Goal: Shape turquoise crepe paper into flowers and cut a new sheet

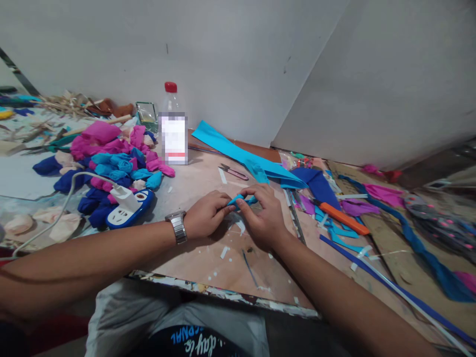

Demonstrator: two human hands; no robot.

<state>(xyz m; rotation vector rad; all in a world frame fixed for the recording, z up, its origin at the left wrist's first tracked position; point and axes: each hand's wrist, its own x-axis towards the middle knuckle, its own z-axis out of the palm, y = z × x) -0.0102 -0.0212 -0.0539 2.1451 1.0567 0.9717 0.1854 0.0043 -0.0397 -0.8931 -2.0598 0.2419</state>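
Note:
Above the middle of the board, both my hands meet at a small twisted strip of bright blue crepe paper point(235, 199). My left hand point(207, 214), with a metal watch on its wrist, pinches the strip's left end between thumb and fingers. My right hand point(263, 214) is closed on its other side, thumb in front and fingers behind. A tail of the strip shows under the right fingers. Beyond the hands lie pink-handled thread snips point(235, 172) and a long folded sheet of bright blue crepe paper point(228, 145).
Left are a heap of pink and blue bundles point(111, 161) and a blue-white power strip point(130, 213) with a corded plug. A red-capped bottle point(171, 101) stands behind. An orange utility knife point(344, 218) and paper scraps lie right. A wall rises behind.

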